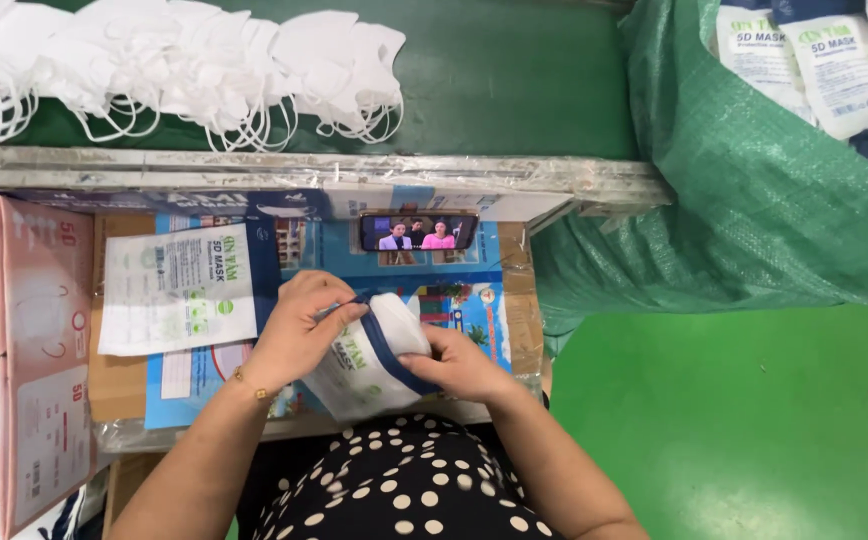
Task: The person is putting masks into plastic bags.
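My left hand (301, 328) and my right hand (460, 362) both grip a white plastic pouch (366, 372) with a dark blue top strip and green print. A white face mask (397, 320) sticks out of the pouch's mouth between my hands. My left fingers pinch the pouch's upper edge, while my right hand holds its right side. I hold it just above a small work surface covered with blue printed cardboard (194, 375), close to my lap in a polka-dot garment.
A stack of flat empty pouches (176, 290) lies to the left. A pink carton (44, 360) stands at the far left. A phone (419, 231) leans at the back. Loose white masks (174, 60) pile on the green belt. A green woven sack (754, 170) holds filled pouches (834, 70).
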